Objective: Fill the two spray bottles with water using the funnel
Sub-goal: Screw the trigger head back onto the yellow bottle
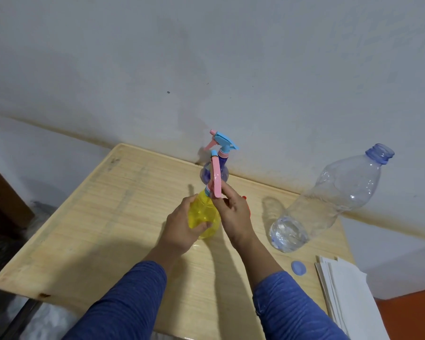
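I see left hand (pixel 182 227) gripping yellow spray bottle (pixel 204 217) mid-table (pixel 96 217), right hand (pixel 233 212) pinching its pink sprayer head (pixel 216 177), purple spray bottle (pixel 215 171) behind w/ liquid, uncapped clear water bottle (pixel 329 202) right, nearly empty.

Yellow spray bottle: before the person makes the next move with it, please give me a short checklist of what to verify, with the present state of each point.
1. Left hand grips the yellow spray bottle by its body: ok.
2. Right hand holds the pink spray head at the neck: ok.
3. Spray head screwed tight or loose: cannot tell.
4. Purple spray bottle stands upright at the wall, head on: ok.
5. Water bottle is open, its cap lying on the table, only a little water left: ok.
6. Funnel in view: cannot tell; only a red edge shows behind the right hand.
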